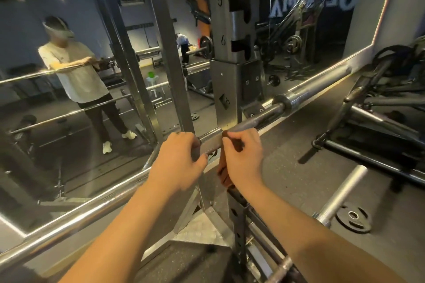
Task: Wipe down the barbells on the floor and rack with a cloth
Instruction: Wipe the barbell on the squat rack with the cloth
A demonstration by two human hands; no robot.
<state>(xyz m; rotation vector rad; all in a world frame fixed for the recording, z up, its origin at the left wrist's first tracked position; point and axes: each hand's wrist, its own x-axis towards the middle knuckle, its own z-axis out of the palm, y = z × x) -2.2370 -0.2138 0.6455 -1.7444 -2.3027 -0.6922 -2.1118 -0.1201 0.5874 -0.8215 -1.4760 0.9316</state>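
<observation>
Between our two grips, a short knurled stretch of the barbell (210,145) showed bare. Left hand (181,156): fingers curled over the bar from above, thumb side toward the gap. Right hand (241,156): fingers curled, pinching a brown cloth (224,176) against the bar; the cloth's loose end hung just below that grip. Beyond the right grip the bar ran up and to the right, past the hook on the rack upright (232,53) (holes no. 5 and 6 marked), to its collar and chrome sleeve (317,88). Away from the left grip it ran down and to the left, alongside a wall mirror (69,103). We noted a weight plate (354,217) on the floor, well apart, below and right of the right grip.
</observation>
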